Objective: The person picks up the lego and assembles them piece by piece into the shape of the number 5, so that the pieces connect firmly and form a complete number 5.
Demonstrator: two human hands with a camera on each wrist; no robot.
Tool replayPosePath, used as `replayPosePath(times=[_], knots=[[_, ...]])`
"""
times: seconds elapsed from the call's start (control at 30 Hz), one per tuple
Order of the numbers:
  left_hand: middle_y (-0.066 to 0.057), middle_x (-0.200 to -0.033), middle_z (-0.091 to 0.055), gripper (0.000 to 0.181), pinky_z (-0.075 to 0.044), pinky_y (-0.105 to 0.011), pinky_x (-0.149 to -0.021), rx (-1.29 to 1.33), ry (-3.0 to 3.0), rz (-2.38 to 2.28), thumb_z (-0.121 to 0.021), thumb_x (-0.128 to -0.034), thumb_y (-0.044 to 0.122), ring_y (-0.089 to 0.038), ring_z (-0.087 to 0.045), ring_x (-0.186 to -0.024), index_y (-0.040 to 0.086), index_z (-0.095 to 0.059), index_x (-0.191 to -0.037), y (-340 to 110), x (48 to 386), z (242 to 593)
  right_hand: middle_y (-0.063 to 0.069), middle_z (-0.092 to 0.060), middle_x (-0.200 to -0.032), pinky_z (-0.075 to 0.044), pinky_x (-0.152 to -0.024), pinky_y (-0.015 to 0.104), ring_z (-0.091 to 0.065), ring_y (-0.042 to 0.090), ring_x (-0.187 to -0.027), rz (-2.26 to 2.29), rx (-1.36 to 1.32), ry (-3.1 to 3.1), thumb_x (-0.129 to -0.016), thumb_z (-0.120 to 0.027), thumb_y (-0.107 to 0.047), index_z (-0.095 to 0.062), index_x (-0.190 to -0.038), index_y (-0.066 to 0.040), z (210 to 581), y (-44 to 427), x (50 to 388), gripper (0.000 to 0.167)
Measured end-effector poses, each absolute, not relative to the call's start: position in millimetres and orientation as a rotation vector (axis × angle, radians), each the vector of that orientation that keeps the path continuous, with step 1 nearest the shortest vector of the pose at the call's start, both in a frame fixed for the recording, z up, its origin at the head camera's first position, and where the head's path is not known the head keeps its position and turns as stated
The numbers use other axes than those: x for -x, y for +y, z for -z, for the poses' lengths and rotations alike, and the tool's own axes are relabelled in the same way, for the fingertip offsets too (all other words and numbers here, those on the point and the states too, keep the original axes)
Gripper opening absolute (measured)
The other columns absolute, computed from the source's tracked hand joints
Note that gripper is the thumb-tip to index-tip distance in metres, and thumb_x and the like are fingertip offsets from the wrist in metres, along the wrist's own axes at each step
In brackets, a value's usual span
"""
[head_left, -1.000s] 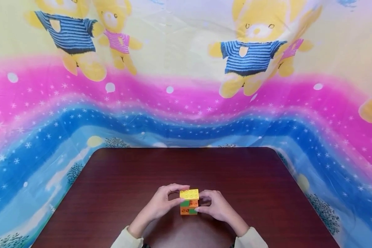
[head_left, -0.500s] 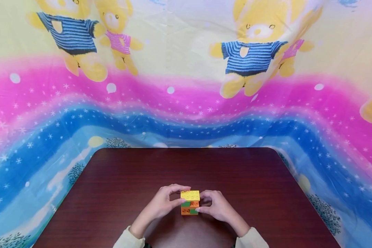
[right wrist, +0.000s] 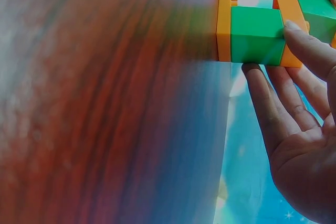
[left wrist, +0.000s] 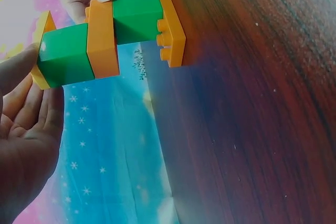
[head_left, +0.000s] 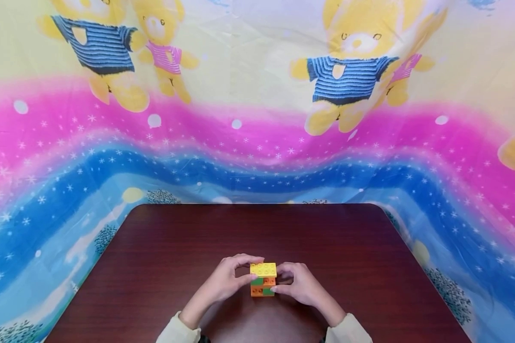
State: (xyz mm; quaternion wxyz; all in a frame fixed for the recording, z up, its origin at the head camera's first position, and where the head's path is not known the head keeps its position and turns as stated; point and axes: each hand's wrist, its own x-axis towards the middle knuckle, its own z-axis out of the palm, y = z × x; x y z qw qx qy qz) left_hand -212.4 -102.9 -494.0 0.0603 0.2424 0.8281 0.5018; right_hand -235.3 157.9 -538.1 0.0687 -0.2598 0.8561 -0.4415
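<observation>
A small stack of toy building bricks stands upright on the table, between the two hands. From the bottom it runs: an orange plate (right wrist: 224, 24), a green brick (right wrist: 257, 38), another orange plate (left wrist: 103, 40), a second green brick (left wrist: 66, 56) and a studded yellow plate (head_left: 263, 270) on top. The green bricks sit offset from each other. My left hand (head_left: 226, 280) pinches the yellow plate between thumb and fingers. Lower on the other side, my right hand (head_left: 299, 286) grips the stack, its thumb on the middle orange plate and fingers along the lower green brick.
The dark reddish-brown wooden table (head_left: 176, 238) has rounded far corners. Behind it and along both sides hangs a colourful cloth (head_left: 257, 119) printed with bears and snowflakes. Pale sleeves (head_left: 178, 329) cover both forearms.
</observation>
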Motion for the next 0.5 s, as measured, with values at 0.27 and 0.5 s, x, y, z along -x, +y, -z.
replayPosePath(times=[0.27,0.5], knots=[[0.005,-0.136,-0.068,0.040,-0.049,-0.056,-0.108,-0.734,2.468,-1.558,-0.074,-0.0974,0.022,-0.021,-0.063,-0.128,0.023,-0.068,-0.137,-104,212,497,0.002,-0.076,-0.103,-0.061,-0.081,0.027,-0.075,0.022,-0.092,1.324,0.792,2.591,-0.083,-0.089,-0.023,-0.076,-0.105,-0.011,536,158,235,0.029],[0.005,-0.134,-0.068,0.044,-0.052,-0.049,-0.107,-0.783,2.494,-1.599,-0.076,-0.0957,0.024,-0.018,-0.066,-0.120,0.025,-0.065,-0.138,-105,211,509,0.003,-0.075,-0.105,-0.060,-0.080,0.026,-0.075,0.023,-0.094,1.316,0.777,2.587,-0.084,-0.088,-0.023,-0.076,-0.106,-0.011,537,158,234,0.029]])
